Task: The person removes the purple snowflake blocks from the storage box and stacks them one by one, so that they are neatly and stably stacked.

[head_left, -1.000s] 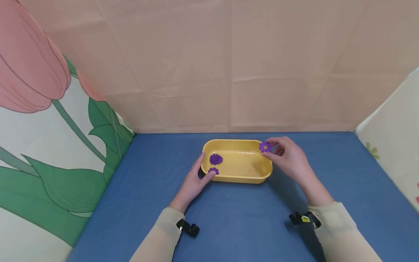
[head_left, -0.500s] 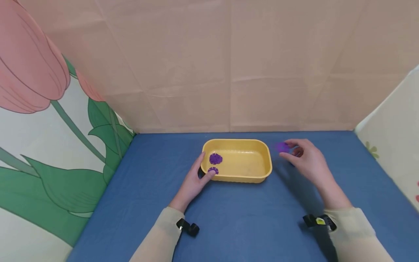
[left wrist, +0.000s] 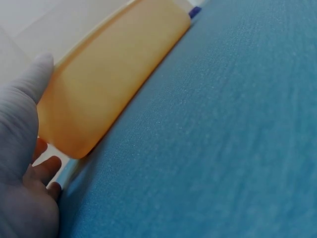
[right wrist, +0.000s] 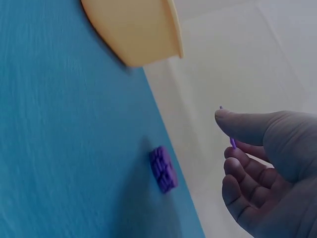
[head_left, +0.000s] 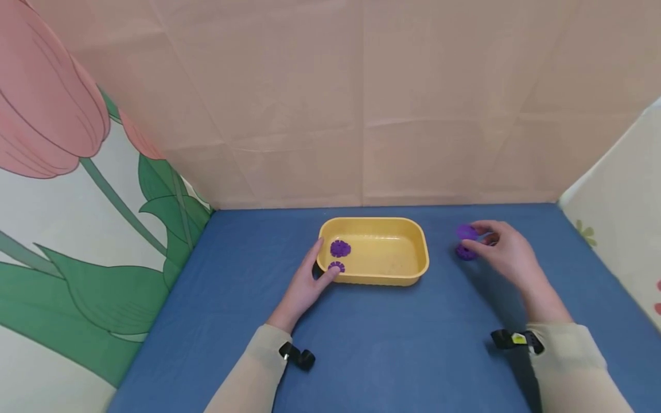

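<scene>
My left hand [head_left: 303,287] grips the left end of a shallow yellow plastic tray [head_left: 387,255], its thumb over the near rim and its fingers along the outer side wall. Inside the tray at the left lies a cluster of purple flower-shaped discs [head_left: 339,248], with another purple disc [head_left: 337,266] beside the thumb. Right of the tray, my right hand [head_left: 508,252] pinches one thin purple flower disc [head_left: 466,232] between thumb and fingers. Below it on the table stands a small stack of purple discs [right wrist: 163,169]; the right wrist view shows a gap between this stack and the held disc.
A blue cloth [head_left: 382,344] covers the table. Behind it rises a beige fabric backdrop [head_left: 361,115]. A tulip-printed panel [head_left: 129,229] borders the left side and a pale panel [head_left: 619,218] the right.
My right hand has carried the purple disc from over the tray's right rim rightward, to above the stack, which has come into view. My left hand has stayed at the tray.
</scene>
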Demonstrator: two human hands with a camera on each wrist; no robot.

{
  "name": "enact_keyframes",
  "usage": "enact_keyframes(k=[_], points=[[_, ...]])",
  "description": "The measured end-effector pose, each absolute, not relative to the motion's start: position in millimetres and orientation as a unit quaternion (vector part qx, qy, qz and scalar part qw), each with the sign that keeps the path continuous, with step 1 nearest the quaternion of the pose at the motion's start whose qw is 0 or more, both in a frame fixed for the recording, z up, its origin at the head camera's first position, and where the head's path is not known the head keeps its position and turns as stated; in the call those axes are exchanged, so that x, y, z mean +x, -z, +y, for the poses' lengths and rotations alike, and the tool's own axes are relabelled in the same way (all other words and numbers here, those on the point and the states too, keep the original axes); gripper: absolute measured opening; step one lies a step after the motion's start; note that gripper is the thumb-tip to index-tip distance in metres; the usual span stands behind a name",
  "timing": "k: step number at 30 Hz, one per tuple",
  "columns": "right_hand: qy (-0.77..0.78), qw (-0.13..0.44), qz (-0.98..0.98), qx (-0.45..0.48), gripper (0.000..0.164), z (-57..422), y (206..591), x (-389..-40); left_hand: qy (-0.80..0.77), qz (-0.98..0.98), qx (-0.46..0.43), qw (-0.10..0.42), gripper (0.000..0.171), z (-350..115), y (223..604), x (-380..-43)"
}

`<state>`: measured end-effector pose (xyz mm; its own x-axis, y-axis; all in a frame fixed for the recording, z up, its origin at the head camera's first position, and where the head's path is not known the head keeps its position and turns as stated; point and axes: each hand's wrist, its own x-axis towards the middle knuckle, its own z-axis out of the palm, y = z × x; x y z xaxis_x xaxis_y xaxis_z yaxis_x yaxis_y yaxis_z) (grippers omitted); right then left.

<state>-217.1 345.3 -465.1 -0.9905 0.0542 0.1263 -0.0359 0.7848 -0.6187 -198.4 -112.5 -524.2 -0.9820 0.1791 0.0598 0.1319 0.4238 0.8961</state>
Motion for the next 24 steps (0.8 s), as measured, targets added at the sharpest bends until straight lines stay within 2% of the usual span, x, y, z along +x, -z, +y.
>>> enact_keyframes(k=[12,24], points=[[-0.311,0.019,-0.95,0.017,0.058,361,483,-222,-0.53,0.843,0.088,0.027,0.087,-113,523,-198],[-0.308,0.01,-0.951,0.02,0.057,367,498,-225,-0.532,0.842,0.085,0.028,0.087,-112,522,-197]])
